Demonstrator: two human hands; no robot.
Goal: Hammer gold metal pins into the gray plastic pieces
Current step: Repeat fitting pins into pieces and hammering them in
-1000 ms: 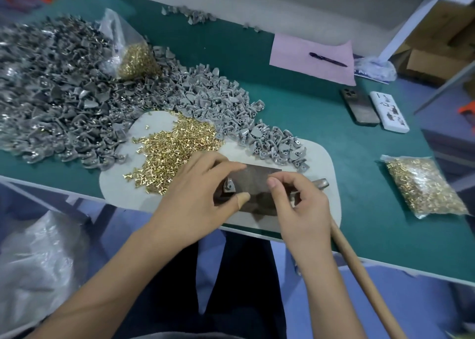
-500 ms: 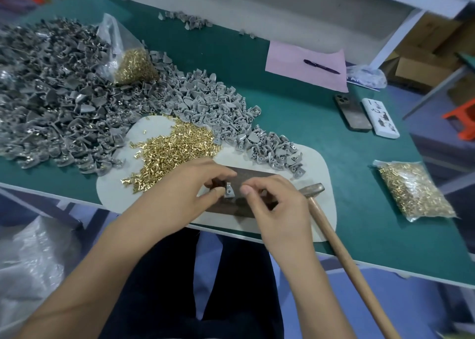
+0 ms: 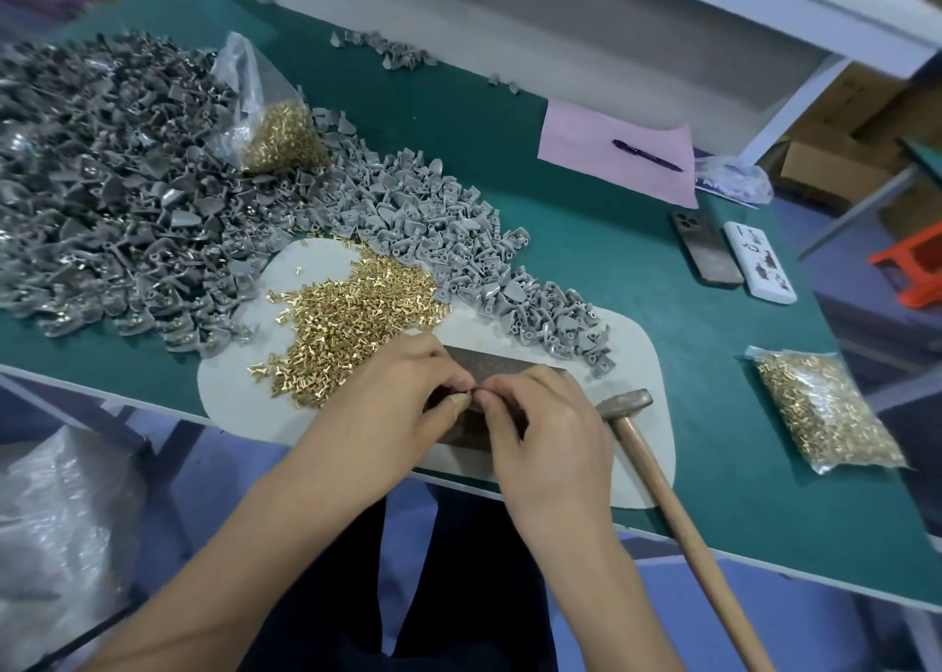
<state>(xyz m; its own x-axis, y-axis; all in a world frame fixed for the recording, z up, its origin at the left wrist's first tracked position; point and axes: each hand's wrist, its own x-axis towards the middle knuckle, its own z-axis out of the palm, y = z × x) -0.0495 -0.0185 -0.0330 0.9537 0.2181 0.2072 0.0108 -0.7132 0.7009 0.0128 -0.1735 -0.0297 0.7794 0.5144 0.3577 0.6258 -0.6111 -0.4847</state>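
My left hand (image 3: 395, 398) and my right hand (image 3: 540, 416) meet fingertip to fingertip over a dark metal block (image 3: 502, 368) on a white mat (image 3: 234, 391). Both pinch something small between them; a glint of gold shows at the fingertips, and the gray piece is hidden under my fingers. A loose heap of gold pins (image 3: 351, 314) lies on the mat just left of my left hand. A big pile of gray plastic pieces (image 3: 153, 202) spreads across the left of the green table. A hammer (image 3: 662, 482) with a wooden handle lies right of my right hand, untouched.
A clear bag of gold pins (image 3: 278, 120) sits in the gray pile; another bag of pins (image 3: 820, 411) lies at the right. A pink paper with a pen (image 3: 645, 153), a phone (image 3: 706, 253) and a white box (image 3: 759, 261) lie at the back right.
My two hands have closed in together over the block; the gray piece that showed between them is now covered by my fingers. The hammer has not moved.
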